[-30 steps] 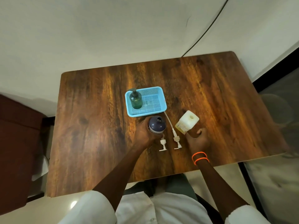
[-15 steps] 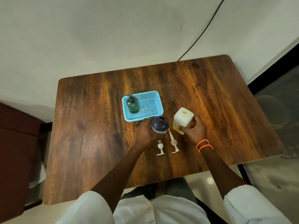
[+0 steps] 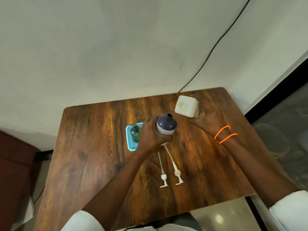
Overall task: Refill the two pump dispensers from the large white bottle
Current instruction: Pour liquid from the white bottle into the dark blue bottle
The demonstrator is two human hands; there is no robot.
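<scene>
— Where's the big white bottle?

— In my right hand [image 3: 207, 121], up off the surface [image 3: 100, 147] at about one o'clock from the dispenser. My fingers wrap its far side, and its open mouth faces up toward me.

— And the dispenser you're filling?

— The dark blue dispenser [image 3: 165, 125] is in my left hand [image 3: 150, 136], gripped round its body, pump off, neck open and leaning toward the white bottle [image 3: 186, 105]. The two bottles are near each other but apart.

— Both lifted?

— The white one, yes. The blue one I think is raised too, though from this angle I can't be sure its base is clear of the wood.

— The second dispenser?

— The green dispenser [image 3: 135, 133] stands upright in the blue basket [image 3: 129, 144] at nine o'clock from my left hand, pump on.

— The loose pumps?

— Two white pumps [image 3: 176, 172] lie side by side at six o'clock from the blue dispenser, tubes pointing away from me, heads toward me.
</scene>
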